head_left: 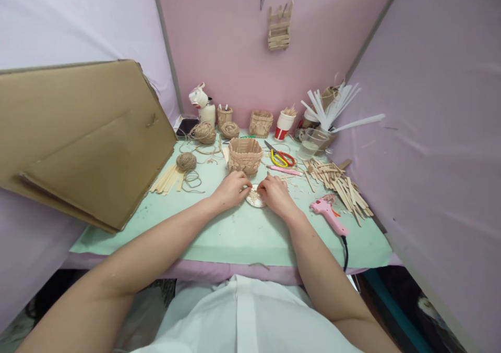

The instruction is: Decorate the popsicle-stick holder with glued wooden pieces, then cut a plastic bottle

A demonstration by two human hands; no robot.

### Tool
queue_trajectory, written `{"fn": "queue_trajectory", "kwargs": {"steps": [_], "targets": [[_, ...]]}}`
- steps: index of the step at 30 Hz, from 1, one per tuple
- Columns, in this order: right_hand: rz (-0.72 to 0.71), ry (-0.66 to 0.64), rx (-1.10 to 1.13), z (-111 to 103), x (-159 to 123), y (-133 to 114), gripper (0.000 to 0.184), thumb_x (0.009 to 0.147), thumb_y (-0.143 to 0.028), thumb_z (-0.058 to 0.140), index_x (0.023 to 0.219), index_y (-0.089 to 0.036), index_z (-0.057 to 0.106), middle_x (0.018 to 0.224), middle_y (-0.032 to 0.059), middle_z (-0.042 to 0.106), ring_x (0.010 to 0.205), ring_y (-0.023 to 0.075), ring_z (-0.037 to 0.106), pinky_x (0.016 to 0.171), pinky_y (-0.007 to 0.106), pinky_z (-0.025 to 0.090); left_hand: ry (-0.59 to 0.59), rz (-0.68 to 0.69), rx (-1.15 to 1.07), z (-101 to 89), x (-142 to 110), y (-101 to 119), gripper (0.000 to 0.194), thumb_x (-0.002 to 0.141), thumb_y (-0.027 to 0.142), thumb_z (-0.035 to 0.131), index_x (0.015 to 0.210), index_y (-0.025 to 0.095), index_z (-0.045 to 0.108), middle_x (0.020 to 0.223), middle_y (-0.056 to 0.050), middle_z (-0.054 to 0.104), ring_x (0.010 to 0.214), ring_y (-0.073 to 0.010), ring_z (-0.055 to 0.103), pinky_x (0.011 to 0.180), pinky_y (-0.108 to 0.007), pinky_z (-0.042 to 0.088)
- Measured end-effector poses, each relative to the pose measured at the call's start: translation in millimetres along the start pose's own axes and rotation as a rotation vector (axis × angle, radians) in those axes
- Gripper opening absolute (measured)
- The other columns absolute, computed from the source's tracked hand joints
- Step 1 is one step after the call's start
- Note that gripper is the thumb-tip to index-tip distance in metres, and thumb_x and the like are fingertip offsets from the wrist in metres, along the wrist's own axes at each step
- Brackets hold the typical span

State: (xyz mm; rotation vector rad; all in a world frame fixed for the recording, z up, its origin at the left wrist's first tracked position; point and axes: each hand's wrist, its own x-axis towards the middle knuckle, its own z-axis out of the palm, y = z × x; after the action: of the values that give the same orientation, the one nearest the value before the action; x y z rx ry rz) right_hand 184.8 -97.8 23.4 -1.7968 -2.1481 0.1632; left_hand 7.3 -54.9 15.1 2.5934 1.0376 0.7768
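Note:
Over a small round white dish (255, 202) holding little pale pieces, both hands work close together. My left hand (234, 189) is at the dish's left side, its fingers curled in a pinch; whatever they hold is too small to make out. My right hand (275, 194) covers the dish's right side with bent, closed fingers, and their grip is hidden too. Just behind the hands stands a square woven basket (245, 157) of wooden strips. A pink pen-like tool (285, 170) and scissors (279, 156) with yellow and red handles lie beyond my right hand.
A pink glue gun (330, 215) and a pile of wooden sticks (342, 183) lie at right. Twine balls (186, 161) and pale sticks (167, 179) are at left, beside a large cardboard sheet (86, 139). A plastic cup (310, 144) and paper cup (285, 125) stand behind.

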Motion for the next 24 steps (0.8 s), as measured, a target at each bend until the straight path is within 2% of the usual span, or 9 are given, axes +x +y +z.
{"fn": "queue_trajectory", "kwargs": {"steps": [3,5,9,12,18,24], "targets": [[0.031,0.098,0.07,2,1,2,0.019,0.09,-0.018,0.049,0.085,-0.02,0.067,0.098,0.009,0.062,0.098,0.0242,0.05,0.081,0.035,0.034,0.031,-0.067,-0.076,-2.0,2,5,0.018,0.083,0.018,0.057,0.085,0.014,0.074,0.09,-0.009,0.067,0.091,-0.0211,0.059,0.084,-0.033,0.045],[0.037,0.196,0.126,2,1,2,0.016,0.091,-0.02,0.05,0.087,-0.019,0.066,0.097,0.0088,0.061,0.098,0.0249,0.05,0.081,0.036,0.035,0.046,-0.163,-0.175,-2.3,4,9,0.019,0.082,0.021,0.057,0.084,0.014,0.074,0.088,-0.008,0.07,0.086,-0.0194,0.061,0.08,-0.03,0.045],[-0.015,0.377,0.179,2,2,-4,0.014,0.09,-0.022,0.05,0.086,-0.02,0.063,0.095,0.0094,0.06,0.097,0.0258,0.05,0.083,0.037,0.037,0.041,-0.372,-0.435,-0.2,7,21,0.027,0.082,0.036,0.058,0.087,0.015,0.074,0.081,-0.004,0.073,0.072,-0.0165,0.061,0.066,-0.026,0.044],[-0.063,0.444,0.193,2,0,-10,0.014,0.09,-0.022,0.049,0.084,-0.02,0.062,0.093,0.009,0.058,0.097,0.0258,0.049,0.084,0.038,0.038,0.078,-0.376,-0.53,0.0,6,28,0.035,0.084,0.043,0.055,0.089,0.014,0.073,0.081,-0.003,0.073,0.072,-0.0158,0.061,0.065,-0.025,0.042],[-0.125,0.442,0.351,1,-4,-15,0.014,0.089,-0.023,0.049,0.082,-0.02,0.061,0.088,0.0066,0.058,0.091,0.0226,0.052,0.084,0.037,0.041,0.119,-0.387,-0.547,-4.0,5,31,0.035,0.086,0.042,0.048,0.072,0.015,0.065,0.07,-0.001,0.066,0.068,-0.0148,0.057,0.063,-0.025,0.039],[-0.022,0.303,0.643,0,-7,-16,0.016,0.087,-0.028,0.051,0.082,-0.019,0.063,0.087,0.0053,0.06,0.085,0.0189,0.056,0.078,0.032,0.045,0.144,-0.387,-0.605,-3.4,10,26,0.033,0.083,0.041,0.05,0.061,0.016,0.055,0.059,0.002,0.054,0.061,-0.0123,0.049,0.059,-0.024,0.035]]}}
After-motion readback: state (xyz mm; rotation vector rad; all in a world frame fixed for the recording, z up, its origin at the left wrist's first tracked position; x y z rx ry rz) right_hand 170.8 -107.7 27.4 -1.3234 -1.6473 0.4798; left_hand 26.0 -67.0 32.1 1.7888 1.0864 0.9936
